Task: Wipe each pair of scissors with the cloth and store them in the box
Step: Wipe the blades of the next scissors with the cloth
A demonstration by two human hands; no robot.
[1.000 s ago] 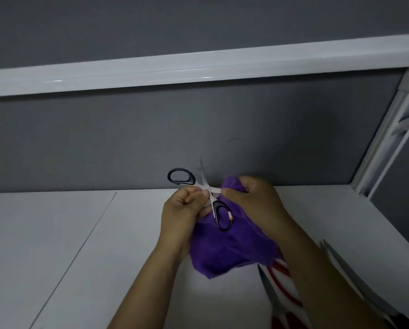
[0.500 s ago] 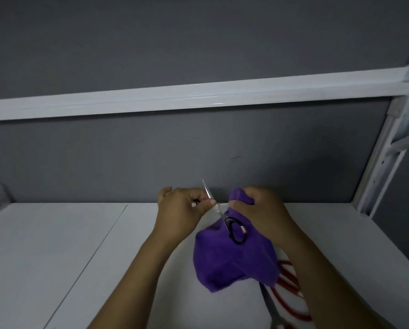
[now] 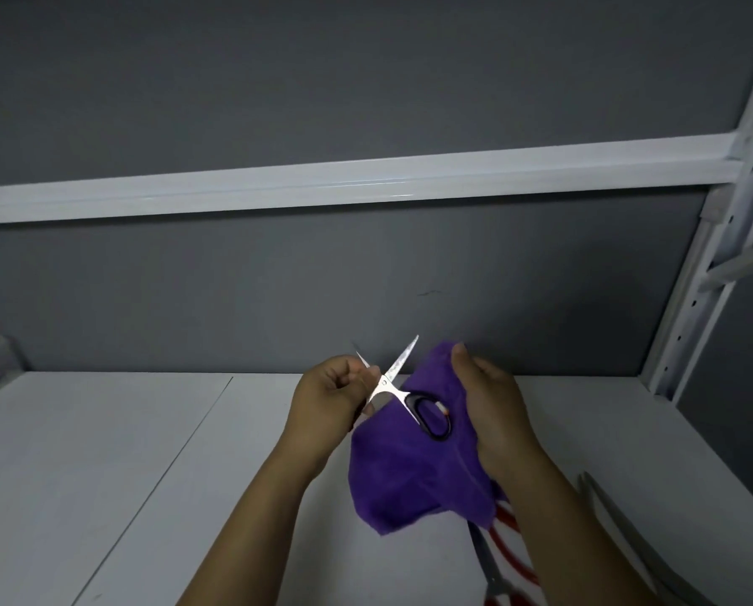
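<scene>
Head view: small scissors held spread open above the table, ready for wiping.

The left hand [image 3: 326, 402] is clamped on the small scissors [image 3: 385, 380], blades crossed and tips pointing at the far wall [image 3: 366, 277]. The right hand [image 3: 492, 413] pinches the purple cloth [image 3: 409, 470], which hangs just behind the black handle loop. Wipe each blade from pivot to tip, keeping fingers on the flat and off the edge. The table [image 3: 103, 474] gives room to the left. Red-handled scissors [image 3: 487, 562] and grey scissors [image 3: 606, 513] lie near right, so avoid lowering there. The box cannot be identified.
</scene>
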